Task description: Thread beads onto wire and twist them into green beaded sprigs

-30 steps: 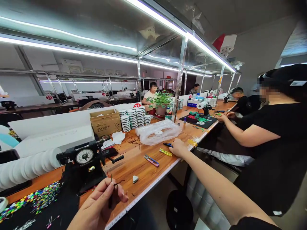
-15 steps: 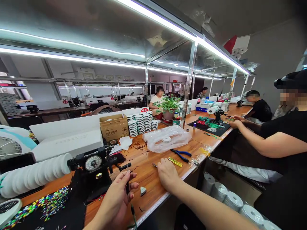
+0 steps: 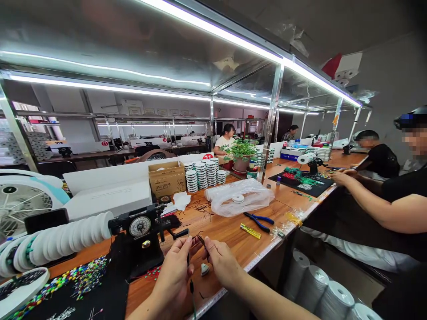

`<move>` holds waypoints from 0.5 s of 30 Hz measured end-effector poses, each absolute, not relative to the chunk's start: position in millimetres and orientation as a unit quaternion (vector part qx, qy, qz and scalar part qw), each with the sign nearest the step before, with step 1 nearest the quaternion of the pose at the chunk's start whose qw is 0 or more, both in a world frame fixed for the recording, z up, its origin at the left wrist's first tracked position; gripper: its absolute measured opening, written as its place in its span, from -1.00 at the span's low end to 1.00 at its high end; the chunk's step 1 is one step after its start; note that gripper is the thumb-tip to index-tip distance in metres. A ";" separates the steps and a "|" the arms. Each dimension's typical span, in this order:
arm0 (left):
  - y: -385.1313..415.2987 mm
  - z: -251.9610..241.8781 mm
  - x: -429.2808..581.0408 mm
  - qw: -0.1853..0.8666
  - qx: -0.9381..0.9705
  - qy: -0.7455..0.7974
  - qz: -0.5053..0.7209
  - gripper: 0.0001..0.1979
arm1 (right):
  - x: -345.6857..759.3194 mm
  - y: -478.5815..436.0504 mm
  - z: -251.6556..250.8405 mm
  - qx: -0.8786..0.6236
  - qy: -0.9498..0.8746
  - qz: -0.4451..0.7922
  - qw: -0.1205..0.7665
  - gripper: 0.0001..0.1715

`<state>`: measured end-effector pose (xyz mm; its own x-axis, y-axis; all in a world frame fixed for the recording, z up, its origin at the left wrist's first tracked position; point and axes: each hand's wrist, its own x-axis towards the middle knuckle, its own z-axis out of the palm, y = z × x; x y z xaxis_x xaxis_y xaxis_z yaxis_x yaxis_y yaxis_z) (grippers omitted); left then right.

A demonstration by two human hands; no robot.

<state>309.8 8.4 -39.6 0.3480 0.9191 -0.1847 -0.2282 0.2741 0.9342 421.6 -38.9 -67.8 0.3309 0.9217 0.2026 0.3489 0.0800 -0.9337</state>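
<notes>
My long wooden bench (image 3: 230,231) is stretching from near left to far right. At near left, a black winding machine (image 3: 140,229) is holding its dial toward me, white spools (image 3: 76,240) lining up to its left. Farther off, a clear plastic bag (image 3: 227,200) is lying crumpled. At the near edge my left hand (image 3: 175,269) is pinching a dark line (image 3: 191,286), which is hanging below it; my right hand (image 3: 227,262), just to the right, is gripping a slim dark thing (image 3: 202,241) that my fingers are mostly hiding. Blue-handled pliers (image 3: 259,221) are lying farther right, near a yellow tube (image 3: 251,231). A small pale piece (image 3: 204,269) is showing between my hands.
</notes>
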 end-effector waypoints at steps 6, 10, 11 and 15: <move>8.2 -39.3 314.1 0.708 0.434 0.383 0.404 -0.98 | 424.2 -37.7 -68.6 -0.661 -0.531 0.201 0.491 -0.37; 8.9 -39.1 318.9 0.710 0.426 0.385 0.407 -0.96 | 425.4 -36.0 -69.1 -0.690 -0.540 0.166 0.452 -0.39; 8.9 -38.8 320.7 0.709 0.429 0.385 0.406 -0.95 | 425.8 -35.0 -69.4 -0.694 -0.546 0.157 0.441 -0.38; 10.3 -38.6 327.4 0.702 0.440 0.394 0.398 -0.98 | 429.5 -32.6 -70.5 -0.708 -0.563 0.119 0.409 -0.37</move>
